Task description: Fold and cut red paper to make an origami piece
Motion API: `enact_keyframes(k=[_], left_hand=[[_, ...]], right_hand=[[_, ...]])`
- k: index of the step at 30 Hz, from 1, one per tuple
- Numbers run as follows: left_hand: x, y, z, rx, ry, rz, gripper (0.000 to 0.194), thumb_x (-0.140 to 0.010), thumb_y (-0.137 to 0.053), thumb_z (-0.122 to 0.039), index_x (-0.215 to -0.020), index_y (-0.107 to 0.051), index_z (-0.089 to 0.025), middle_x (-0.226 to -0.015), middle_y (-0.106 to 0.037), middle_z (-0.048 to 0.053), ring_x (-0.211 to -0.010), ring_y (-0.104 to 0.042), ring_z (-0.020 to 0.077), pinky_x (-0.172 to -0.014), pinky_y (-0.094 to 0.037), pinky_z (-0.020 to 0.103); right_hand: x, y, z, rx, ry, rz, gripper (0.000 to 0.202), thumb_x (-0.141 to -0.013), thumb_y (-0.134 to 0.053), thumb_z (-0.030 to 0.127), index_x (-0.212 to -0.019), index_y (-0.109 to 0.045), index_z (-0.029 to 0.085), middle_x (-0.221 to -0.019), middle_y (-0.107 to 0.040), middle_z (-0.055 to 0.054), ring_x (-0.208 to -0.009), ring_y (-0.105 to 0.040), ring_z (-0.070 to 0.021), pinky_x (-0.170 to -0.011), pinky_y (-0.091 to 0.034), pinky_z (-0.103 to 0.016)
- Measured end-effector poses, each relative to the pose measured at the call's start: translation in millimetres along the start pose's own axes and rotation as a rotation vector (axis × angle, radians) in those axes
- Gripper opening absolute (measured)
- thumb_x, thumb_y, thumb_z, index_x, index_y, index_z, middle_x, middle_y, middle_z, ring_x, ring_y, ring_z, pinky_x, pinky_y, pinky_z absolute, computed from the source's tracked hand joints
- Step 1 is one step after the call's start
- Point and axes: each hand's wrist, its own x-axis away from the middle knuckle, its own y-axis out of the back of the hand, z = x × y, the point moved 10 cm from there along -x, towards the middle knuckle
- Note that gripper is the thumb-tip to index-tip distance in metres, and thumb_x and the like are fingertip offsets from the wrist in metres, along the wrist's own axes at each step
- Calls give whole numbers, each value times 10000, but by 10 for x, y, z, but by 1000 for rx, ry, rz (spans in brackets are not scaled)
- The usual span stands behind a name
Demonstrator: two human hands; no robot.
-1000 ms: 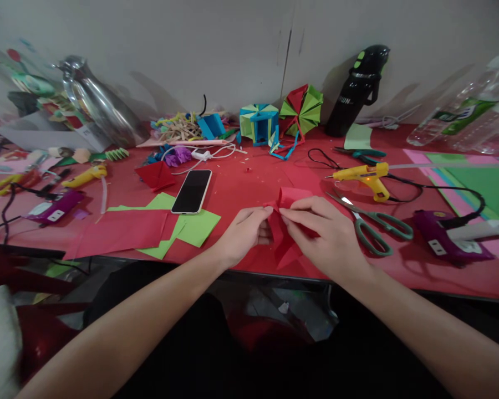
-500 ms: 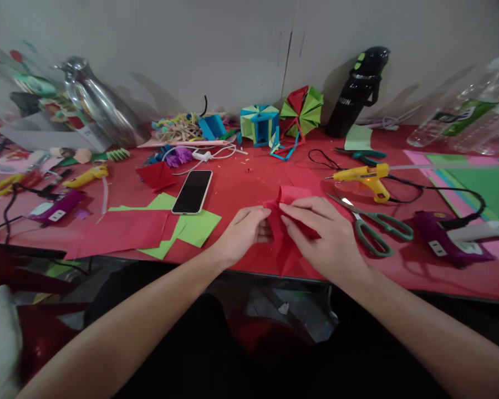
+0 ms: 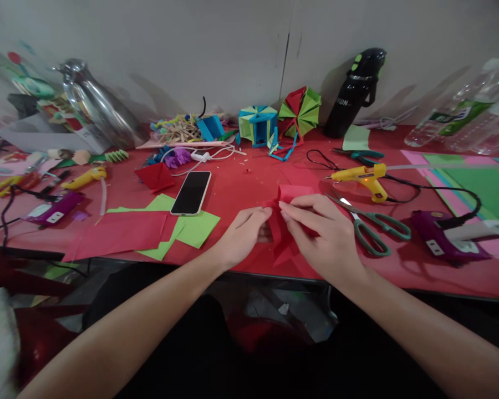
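Observation:
Between my hands is a folded piece of red paper (image 3: 279,233), held just above the red tabletop near its front edge. My left hand (image 3: 246,233) pinches its left side between thumb and fingers. On the right side, the thumb and fingertips of my right hand (image 3: 322,230) are closed on the same paper and hide part of it. Scissors with grey-green handles (image 3: 372,227) lie right of my right hand. Left of my left hand are green paper sheets (image 3: 199,227), red paper sheets (image 3: 125,235) and a phone (image 3: 191,192).
A yellow glue gun (image 3: 361,178) with a lit orange light lies behind the scissors. Purple power strips (image 3: 449,241) sit at both sides. Folded paper shapes (image 3: 258,124), a black bottle (image 3: 353,94), a steel jug (image 3: 100,105) and plastic bottles (image 3: 461,116) line the wall.
Both hands keep their pinch on the red paper with hardly any movement. The whole view has shifted very slightly.

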Motion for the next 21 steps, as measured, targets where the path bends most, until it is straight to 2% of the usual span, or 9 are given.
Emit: enact_keyframes(k=[4, 8, 16, 21], left_hand=[[3, -3, -5, -54, -14, 12, 271, -900, -553, -394, -746, -569, -172, -665, -576, -31, -645, -574, 100, -636, -501, 214], [-23, -19, 21, 47, 3, 30, 248, -884, -552, -377, -738, -564, -176, -652, -586, -29, -626, -586, 103, -624, -495, 217], [-39, -11, 21, 216, 32, 42, 178, -808, -606, -311, -739, -582, -148, -635, -612, -1, -577, -583, 117, -598, -499, 241], [-33, -43, 20, 202, 39, 106, 295, -809, -616, -420, -764, -619, -129, -653, -628, 27, -622, -614, 141, -646, -522, 265]], right_hand=[[-1, -10, 5, -3, 2, 4, 272, -898, -593, 75, -1107, -738, 172, -984, -680, -102, -904, -620, -201, -811, -545, -378], [10, -26, 24, 6, 21, 18, 274, -895, -597, 68, -1115, -737, 150, -988, -681, -109, -907, -613, -200, -813, -537, -374], [35, -125, 84, 122, 116, 122, 270, -903, -598, 104, -1133, -729, 157, -1046, -681, -105, -953, -606, -223, -841, -499, -401], [50, -219, 88, 228, 124, 216, 276, -912, -587, 170, -1154, -719, 160, -1101, -666, -110, -981, -598, -254, -833, -486, -419]])
